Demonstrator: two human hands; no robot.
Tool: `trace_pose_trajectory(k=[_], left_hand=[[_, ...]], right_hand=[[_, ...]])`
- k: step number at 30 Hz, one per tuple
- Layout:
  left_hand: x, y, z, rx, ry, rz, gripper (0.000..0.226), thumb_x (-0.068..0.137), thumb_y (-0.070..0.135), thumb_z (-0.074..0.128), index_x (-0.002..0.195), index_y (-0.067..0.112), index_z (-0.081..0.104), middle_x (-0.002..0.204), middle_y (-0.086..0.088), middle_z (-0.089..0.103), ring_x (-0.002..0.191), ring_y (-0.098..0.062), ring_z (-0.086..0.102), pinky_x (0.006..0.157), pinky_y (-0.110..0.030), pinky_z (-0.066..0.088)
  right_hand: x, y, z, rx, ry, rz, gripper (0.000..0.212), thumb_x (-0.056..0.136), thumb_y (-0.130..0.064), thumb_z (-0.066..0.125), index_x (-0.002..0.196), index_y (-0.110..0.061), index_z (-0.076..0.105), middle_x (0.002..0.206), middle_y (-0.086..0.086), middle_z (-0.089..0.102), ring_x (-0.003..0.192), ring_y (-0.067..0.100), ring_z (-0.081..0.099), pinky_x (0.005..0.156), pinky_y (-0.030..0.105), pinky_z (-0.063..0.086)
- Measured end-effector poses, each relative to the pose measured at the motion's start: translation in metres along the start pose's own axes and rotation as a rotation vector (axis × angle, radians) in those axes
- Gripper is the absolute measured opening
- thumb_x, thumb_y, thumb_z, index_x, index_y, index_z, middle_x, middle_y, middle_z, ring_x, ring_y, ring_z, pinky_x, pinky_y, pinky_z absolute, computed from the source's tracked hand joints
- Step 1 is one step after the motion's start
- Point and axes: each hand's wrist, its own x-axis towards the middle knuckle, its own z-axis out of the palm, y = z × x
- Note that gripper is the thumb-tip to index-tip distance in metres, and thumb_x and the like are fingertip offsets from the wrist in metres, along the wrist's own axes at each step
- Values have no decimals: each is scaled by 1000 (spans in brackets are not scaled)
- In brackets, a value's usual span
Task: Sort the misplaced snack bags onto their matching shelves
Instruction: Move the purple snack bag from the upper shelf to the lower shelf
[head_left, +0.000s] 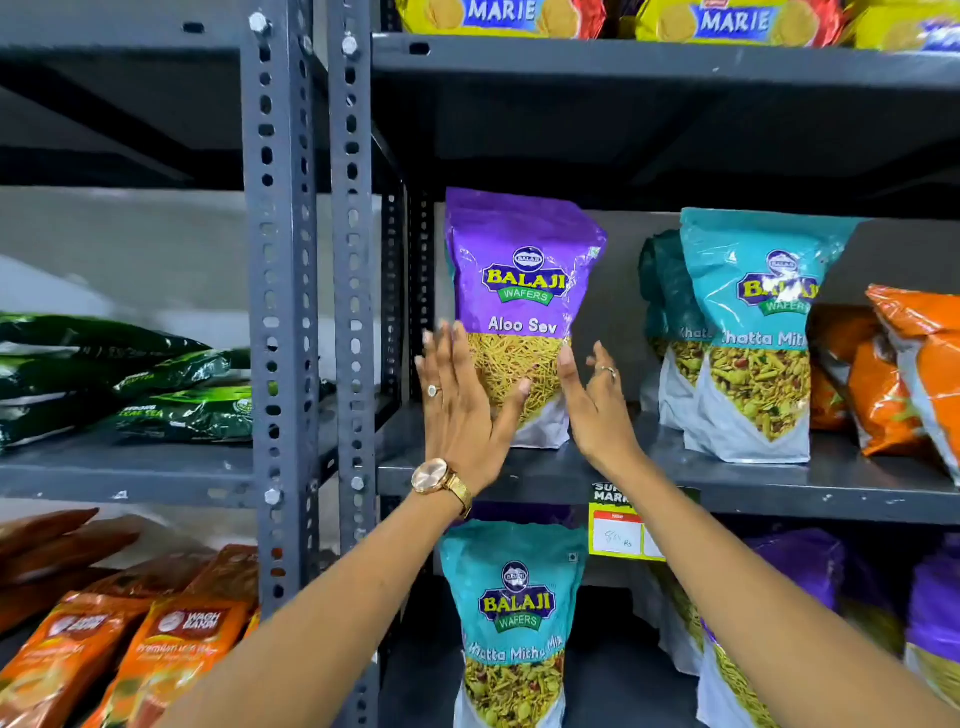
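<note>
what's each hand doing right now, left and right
Left hand: open, fingers flat against the purple Aloo Sev bag.
Right hand: open, thumb touching the bag's other side.

Upright on the middle shelf (519, 475), at its left end: an Aloo Sev bag (524, 291), flanked low down by the left hand (462, 410) and right hand (597, 405), palms open against its sides. Further right on that shelf, well apart: two Khatta Mitha bags (753, 338), one behind the other, then leaning chip bags (893, 374). Directly below, on the lower shelf: another Khatta Mitha bag (514, 623). Above, on the top shelf (623, 62): Marie biscuit packs (498, 15). Left of the posts (311, 312), on the neighbouring rack: stacked tea packets (130, 384) lying flat.
</note>
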Motion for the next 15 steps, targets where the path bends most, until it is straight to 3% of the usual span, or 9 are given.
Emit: trace_pose_trajectory(k=[3,5,6,8,10,12,15], left_hand=[[2,-7,4,-90,-106,-154,104,76,75,32,149,12,-9,163,-10,-6,150,-20,-11,123,-41,-8],[4,-9,6,-132,-204,-220,106,75,76,36,150,14,-5,163,-11,2,150,-22,-1,121,-39,-3],[7,-9,6,-174,-231,-249,104,74,74,40,150,16,0,162,-10,12,149,-22,10,121,-38,6],[13,-16,6,-339,-247,-312,93,75,68,53,146,21,18,150,-3,35,135,-17,35,113,-30,23],[14,-21,3,-466,-236,-372,80,75,61,64,138,22,32,136,6,49,124,-11,46,106,-28,32],[14,-22,-1,-542,-243,-445,67,78,48,70,131,20,40,125,9,56,118,-11,53,101,-28,38],[14,-30,-3,-546,-268,-486,43,75,39,76,110,22,57,113,2,67,108,-16,63,96,-33,49]], right_hand=[[5,10,4,46,-40,104,97,84,-67,33,151,2,18,165,15,15,153,25,17,125,40,12],[3,13,7,106,-122,117,101,72,-78,34,149,-15,30,157,8,37,147,23,34,120,38,24],[5,15,8,113,-150,106,93,68,-82,37,140,-23,42,143,0,53,136,20,47,114,37,33],[9,23,10,125,-176,91,63,72,-78,46,114,-32,55,106,-13,63,102,10,60,96,31,46],[12,29,8,127,-174,107,37,82,-62,55,99,-29,55,84,-16,57,81,6,56,77,16,46],[11,30,6,134,-172,110,25,84,-54,60,87,-30,53,80,-16,55,76,5,54,67,11,43],[6,27,4,112,-133,111,34,73,-60,68,81,-30,55,82,-12,60,80,9,58,69,22,43]])
